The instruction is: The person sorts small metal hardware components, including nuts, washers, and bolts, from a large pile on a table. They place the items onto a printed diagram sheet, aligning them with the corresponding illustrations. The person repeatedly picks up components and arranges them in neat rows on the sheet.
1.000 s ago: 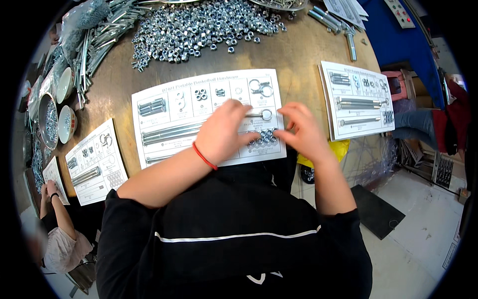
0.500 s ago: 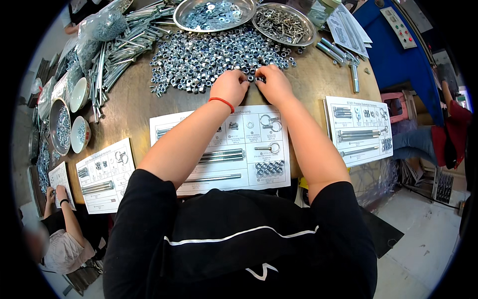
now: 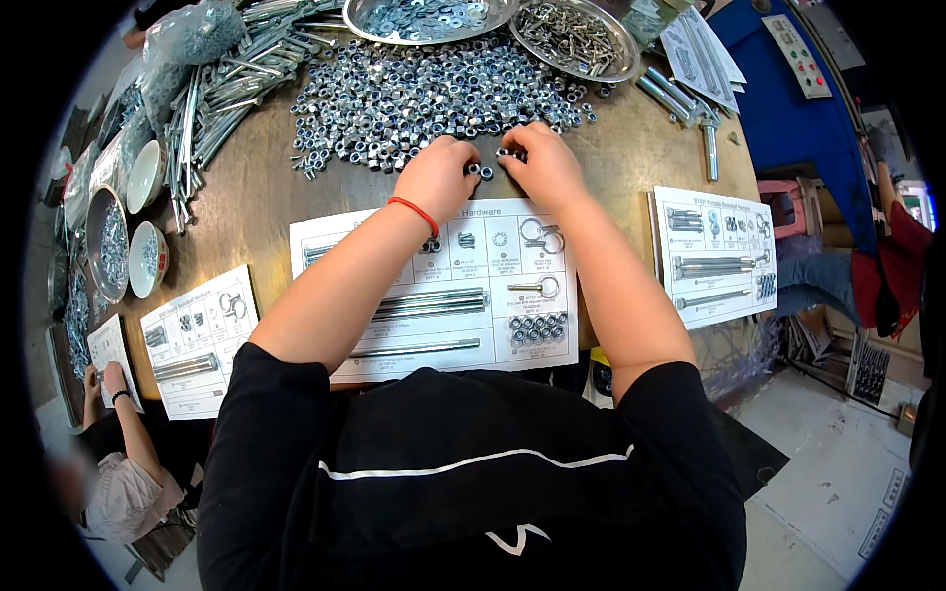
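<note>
A wide pile of silver lock nuts (image 3: 414, 94) lies on the wooden table. At its near edge my left hand (image 3: 437, 177), below a red cord bracelet (image 3: 418, 212), is closed with a couple of nuts (image 3: 485, 172) at its fingertips. My right hand (image 3: 544, 165) is closed just to the right, its fingers curled round nuts (image 3: 506, 153) that partly show. A small gap separates the two hands. Under my forearms, the printed hardware sheet (image 3: 434, 315) shows pictures of bolts, nuts and rings.
Metal trays of washers (image 3: 429, 37) and small screws (image 3: 631, 64) stand behind the pile. Long bolts (image 3: 222, 108), bagged parts and bowls (image 3: 148, 258) lie left. More sheets (image 3: 711, 256) and thick bolts (image 3: 709, 148) are right. Another person's hands (image 3: 110, 379) work at lower left.
Both hands have drawn slightly back from the pile and a little apart. Nuts now show at the left fingertips, clear of the heap. The view has shifted a little.
</note>
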A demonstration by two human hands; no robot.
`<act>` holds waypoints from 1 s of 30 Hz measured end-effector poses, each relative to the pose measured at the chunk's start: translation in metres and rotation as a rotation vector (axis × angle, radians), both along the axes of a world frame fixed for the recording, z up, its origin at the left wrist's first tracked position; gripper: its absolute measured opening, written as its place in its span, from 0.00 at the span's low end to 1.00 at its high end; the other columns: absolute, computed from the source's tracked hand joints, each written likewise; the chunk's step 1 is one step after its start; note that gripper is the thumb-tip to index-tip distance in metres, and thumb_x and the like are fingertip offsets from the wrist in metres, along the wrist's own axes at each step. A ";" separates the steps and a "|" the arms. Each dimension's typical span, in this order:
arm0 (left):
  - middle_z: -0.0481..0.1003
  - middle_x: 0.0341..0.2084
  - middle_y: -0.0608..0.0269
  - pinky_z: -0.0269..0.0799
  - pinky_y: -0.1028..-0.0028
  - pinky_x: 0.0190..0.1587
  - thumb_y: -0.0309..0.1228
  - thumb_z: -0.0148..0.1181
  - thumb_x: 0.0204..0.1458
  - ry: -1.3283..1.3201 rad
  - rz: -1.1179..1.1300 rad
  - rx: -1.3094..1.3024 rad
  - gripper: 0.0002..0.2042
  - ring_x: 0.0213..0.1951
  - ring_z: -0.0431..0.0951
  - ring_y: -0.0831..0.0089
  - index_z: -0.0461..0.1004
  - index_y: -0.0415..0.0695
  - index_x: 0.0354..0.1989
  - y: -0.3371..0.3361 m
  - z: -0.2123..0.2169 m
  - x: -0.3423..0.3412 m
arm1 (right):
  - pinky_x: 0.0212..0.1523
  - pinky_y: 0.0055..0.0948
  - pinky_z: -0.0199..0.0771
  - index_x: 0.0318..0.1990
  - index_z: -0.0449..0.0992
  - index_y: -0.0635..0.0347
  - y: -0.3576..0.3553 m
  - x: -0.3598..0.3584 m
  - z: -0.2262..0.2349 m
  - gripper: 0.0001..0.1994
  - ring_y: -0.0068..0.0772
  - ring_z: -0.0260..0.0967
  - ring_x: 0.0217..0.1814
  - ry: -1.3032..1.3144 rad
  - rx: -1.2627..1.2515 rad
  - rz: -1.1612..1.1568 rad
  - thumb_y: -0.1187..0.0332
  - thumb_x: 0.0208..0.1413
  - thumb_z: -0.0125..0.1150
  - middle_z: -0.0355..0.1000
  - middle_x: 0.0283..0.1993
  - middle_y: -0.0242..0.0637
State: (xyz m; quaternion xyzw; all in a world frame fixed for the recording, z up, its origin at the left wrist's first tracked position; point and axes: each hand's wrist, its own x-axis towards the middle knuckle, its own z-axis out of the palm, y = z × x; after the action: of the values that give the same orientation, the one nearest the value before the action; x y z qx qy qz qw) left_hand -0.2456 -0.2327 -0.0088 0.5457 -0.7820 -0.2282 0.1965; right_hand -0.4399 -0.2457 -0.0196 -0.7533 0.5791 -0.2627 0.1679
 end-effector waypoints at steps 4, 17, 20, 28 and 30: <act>0.78 0.35 0.52 0.75 0.62 0.43 0.35 0.63 0.54 -0.027 0.025 0.153 0.11 0.36 0.79 0.56 0.80 0.41 0.40 0.000 0.015 -0.003 | 0.46 0.41 0.74 0.40 0.79 0.55 -0.011 -0.001 0.006 0.12 0.47 0.72 0.46 0.059 0.197 -0.094 0.60 0.52 0.65 0.73 0.44 0.41; 0.75 0.38 0.56 0.75 0.63 0.45 0.33 0.65 0.52 0.010 -0.034 -0.002 0.10 0.40 0.78 0.57 0.80 0.44 0.40 0.009 0.004 -0.008 | 0.52 0.41 0.71 0.41 0.80 0.58 0.041 0.013 0.000 0.12 0.49 0.69 0.51 -0.072 0.047 -0.028 0.73 0.46 0.67 0.72 0.44 0.42; 0.76 0.37 0.55 0.74 0.62 0.45 0.33 0.64 0.52 -0.042 -0.045 -0.016 0.10 0.40 0.78 0.55 0.80 0.44 0.40 0.004 0.003 -0.011 | 0.50 0.41 0.72 0.40 0.80 0.59 0.040 0.014 0.004 0.11 0.49 0.69 0.50 -0.040 0.023 -0.030 0.72 0.47 0.66 0.73 0.43 0.42; 0.76 0.31 0.58 0.75 0.68 0.37 0.31 0.67 0.49 0.120 -0.130 -0.212 0.10 0.33 0.78 0.64 0.79 0.41 0.37 0.065 0.036 -0.004 | 0.44 0.37 0.72 0.40 0.79 0.62 0.090 -0.020 0.040 0.09 0.44 0.72 0.44 -0.159 -0.104 0.084 0.74 0.49 0.65 0.74 0.38 0.41; 0.75 0.30 0.58 0.75 0.69 0.34 0.29 0.67 0.48 0.185 -0.206 -0.215 0.09 0.32 0.78 0.64 0.79 0.42 0.37 0.108 0.042 -0.002 | 0.47 0.39 0.71 0.40 0.78 0.60 0.141 -0.036 0.055 0.10 0.46 0.70 0.47 -0.090 -0.075 0.136 0.73 0.50 0.65 0.73 0.40 0.40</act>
State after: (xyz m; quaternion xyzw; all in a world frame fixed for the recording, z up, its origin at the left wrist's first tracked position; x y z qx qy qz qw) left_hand -0.2474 -0.1252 0.0331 0.4151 -0.8323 -0.2116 0.3004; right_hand -0.4762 -0.1045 0.0350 -0.7840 0.5083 -0.3059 0.1828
